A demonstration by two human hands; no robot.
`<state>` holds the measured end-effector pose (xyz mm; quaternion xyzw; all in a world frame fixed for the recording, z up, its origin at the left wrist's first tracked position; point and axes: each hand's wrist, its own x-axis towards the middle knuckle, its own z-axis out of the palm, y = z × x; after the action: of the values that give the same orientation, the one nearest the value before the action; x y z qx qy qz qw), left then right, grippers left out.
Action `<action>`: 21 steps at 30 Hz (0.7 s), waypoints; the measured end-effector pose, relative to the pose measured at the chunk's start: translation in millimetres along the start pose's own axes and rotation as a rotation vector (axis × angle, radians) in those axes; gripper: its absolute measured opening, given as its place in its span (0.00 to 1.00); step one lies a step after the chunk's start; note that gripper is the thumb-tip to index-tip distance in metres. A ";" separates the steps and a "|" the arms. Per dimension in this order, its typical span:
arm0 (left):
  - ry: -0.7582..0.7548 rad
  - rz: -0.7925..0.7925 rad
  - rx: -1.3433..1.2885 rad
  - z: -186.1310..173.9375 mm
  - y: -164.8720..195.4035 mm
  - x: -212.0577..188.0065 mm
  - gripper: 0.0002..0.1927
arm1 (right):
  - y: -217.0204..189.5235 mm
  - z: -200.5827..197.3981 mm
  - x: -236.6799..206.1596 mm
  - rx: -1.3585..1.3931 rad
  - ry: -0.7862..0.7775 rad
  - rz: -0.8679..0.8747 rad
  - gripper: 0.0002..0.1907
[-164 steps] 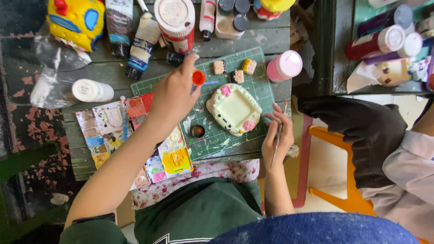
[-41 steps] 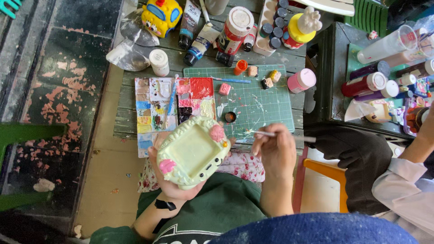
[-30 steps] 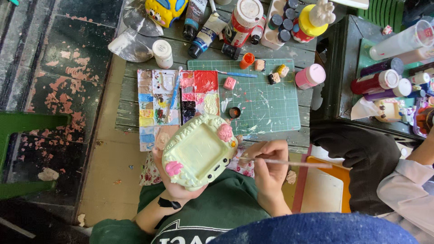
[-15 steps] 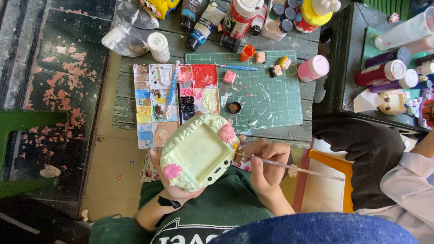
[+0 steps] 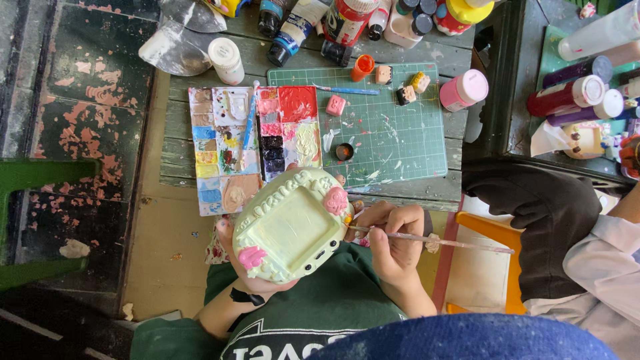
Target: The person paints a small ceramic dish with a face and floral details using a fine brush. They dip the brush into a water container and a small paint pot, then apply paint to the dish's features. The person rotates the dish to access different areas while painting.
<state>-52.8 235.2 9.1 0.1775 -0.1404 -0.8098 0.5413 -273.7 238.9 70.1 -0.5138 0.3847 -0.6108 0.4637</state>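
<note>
since the earlier frame the frame [image 5: 292, 227] has come off the counter [image 5: 437, 180] into the lap, left hand [image 5: 250, 277] clamped beneath it. right hand [image 5: 393, 243] pinches a brush [image 5: 433, 240], tip at its pink edge; a wobble of the unsupported frame could smear paint.

A grey-green plank bench [image 5: 200, 127] is seen across the upper middle of the frame. Dark flooring with peeling pink patches [image 5: 87, 100] is shown at left, a green bar [image 5: 40, 180] crossing it. An orange chair [image 5: 480, 267] is placed at lower right. Everything is evenly lit by daylight.
</note>
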 end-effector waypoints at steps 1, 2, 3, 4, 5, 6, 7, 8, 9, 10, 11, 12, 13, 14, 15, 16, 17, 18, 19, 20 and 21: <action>-0.035 -0.039 -0.130 15.0 3.8 4.9 0.59 | -0.4 -0.4 -0.1 0.000 0.004 0.006 0.12; -0.100 -0.046 -0.197 30.5 5.0 12.1 0.59 | -0.7 -0.7 0.1 -0.001 0.006 0.011 0.11; -0.106 -0.036 -0.194 43.6 9.8 17.0 0.59 | -1.0 -1.1 0.2 0.000 0.002 0.011 0.11; -0.114 -0.036 -0.190 55.5 13.6 22.0 0.59 | -1.5 -1.3 0.4 0.002 -0.002 0.011 0.11; -0.079 -0.034 -0.198 65.0 17.2 25.4 0.59 | -2.0 -1.3 -0.4 0.003 -0.003 0.014 0.11; -0.044 -0.032 -0.207 72.5 20.1 28.4 0.60 | -2.3 -0.9 -1.2 0.009 0.000 0.016 0.11; -0.011 -0.029 -0.215 77.9 22.4 31.0 0.60 | -2.2 -0.7 -1.7 0.014 0.001 0.017 0.12; -0.025 -0.030 -0.229 81.2 24.5 32.3 0.60 | -2.1 -0.5 -1.7 0.019 0.003 0.016 0.12; -0.039 -0.032 -0.243 82.2 25.7 32.4 0.60 | -2.1 -0.7 -2.0 0.019 0.006 0.022 0.12; -0.054 -0.033 -0.256 81.2 25.5 31.9 0.60 | -2.3 -0.9 -2.2 0.019 0.009 0.029 0.12; -0.058 -0.034 -0.248 78.1 23.3 30.9 0.60 | -2.3 -1.2 -2.7 0.019 0.012 0.036 0.12; -0.065 -0.033 -0.240 73.2 20.1 29.9 0.59 | -2.3 -1.3 -2.8 0.018 0.011 0.037 0.12; -0.071 -0.033 -0.232 66.5 16.2 28.0 0.59 | -2.4 -1.6 -2.9 0.018 0.010 0.038 0.12; -0.091 -0.034 -0.234 58.2 12.0 24.9 0.58 | -2.2 -1.9 -2.9 0.017 0.010 0.039 0.12; -0.111 -0.036 -0.237 48.7 8.0 21.0 0.58 | -2.2 -1.9 -2.6 0.023 0.007 0.036 0.12; -0.129 -0.038 -0.239 37.9 3.5 15.6 0.58 | -1.7 -2.0 -3.5 0.029 0.005 0.035 0.12; -0.119 -0.052 -0.215 27.2 1.3 10.5 0.57 | -1.5 -2.1 -3.2 0.035 0.002 0.033 0.11; -0.053 -0.054 -0.081 15.9 3.1 5.0 0.57 | -1.2 -2.4 -3.3 0.033 0.002 0.036 0.11; -0.026 -0.044 0.117 6.9 3.5 2.7 0.57 | -0.9 -2.8 -3.4 0.032 0.003 0.039 0.11; -0.015 -0.015 0.390 0.9 3.9 2.6 0.57 | -0.6 -3.2 -3.5 0.030 0.003 0.042 0.11; 0.006 -0.049 0.362 -0.6 4.6 1.7 0.57 | -0.3 -3.4 -3.3 0.029 0.004 0.040 0.11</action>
<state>-49.3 231.8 10.2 0.2779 -0.2781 -0.7836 0.4810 -277.0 242.2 68.9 -0.4981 0.3867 -0.6079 0.4824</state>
